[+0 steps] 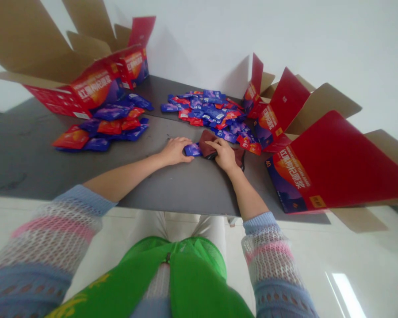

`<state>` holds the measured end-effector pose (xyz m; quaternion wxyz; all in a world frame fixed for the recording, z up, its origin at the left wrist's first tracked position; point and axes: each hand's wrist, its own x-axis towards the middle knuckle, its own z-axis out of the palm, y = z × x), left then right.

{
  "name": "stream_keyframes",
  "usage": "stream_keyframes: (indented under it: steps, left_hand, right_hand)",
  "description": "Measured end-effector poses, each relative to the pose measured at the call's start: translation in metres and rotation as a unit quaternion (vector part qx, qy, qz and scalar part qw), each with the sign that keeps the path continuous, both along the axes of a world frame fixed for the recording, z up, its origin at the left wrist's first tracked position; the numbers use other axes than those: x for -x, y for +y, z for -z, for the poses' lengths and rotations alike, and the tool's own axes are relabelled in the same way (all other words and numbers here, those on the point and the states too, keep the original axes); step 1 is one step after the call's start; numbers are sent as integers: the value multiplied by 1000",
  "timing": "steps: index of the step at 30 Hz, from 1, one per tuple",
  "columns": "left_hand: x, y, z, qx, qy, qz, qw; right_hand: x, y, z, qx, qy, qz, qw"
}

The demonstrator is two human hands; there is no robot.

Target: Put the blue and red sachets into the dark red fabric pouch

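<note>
On the grey table, a blue sachet (193,150) lies flat in front of me. My left hand (177,151) is closed at its left end, thumb on the near side and fingers on the far side. A brown cloth (206,140) is bunched under my right hand (224,154), which grips it and presses it over the sachet's right end. That end is hidden by the cloth. Part of the cloth trails out to the right of my wrist. Just beyond my hands is a loose pile of blue and red sachets (208,108).
Several stacked sachets (109,126) lie at the left, beside an open red carton (94,88). Another red carton (135,66) stands behind it. Along the right side are more open red cartons, the nearest large one (295,179) by the table's front edge. A white wall (199,39) backs the table.
</note>
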<state>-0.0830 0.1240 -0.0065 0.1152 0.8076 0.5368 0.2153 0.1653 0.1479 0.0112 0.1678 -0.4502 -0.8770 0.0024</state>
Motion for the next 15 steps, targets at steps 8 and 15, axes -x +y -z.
stream_keyframes:
  steps: [8,15]
  left_hand:
    - [3,6,1,11,10,1,1000]
    - [2,2,-1,-10,-10,-5,1000]
  right_hand:
    - [44,-22,-3,-12,-48,-99,994]
    - [26,-2,-2,-4,-52,70,996]
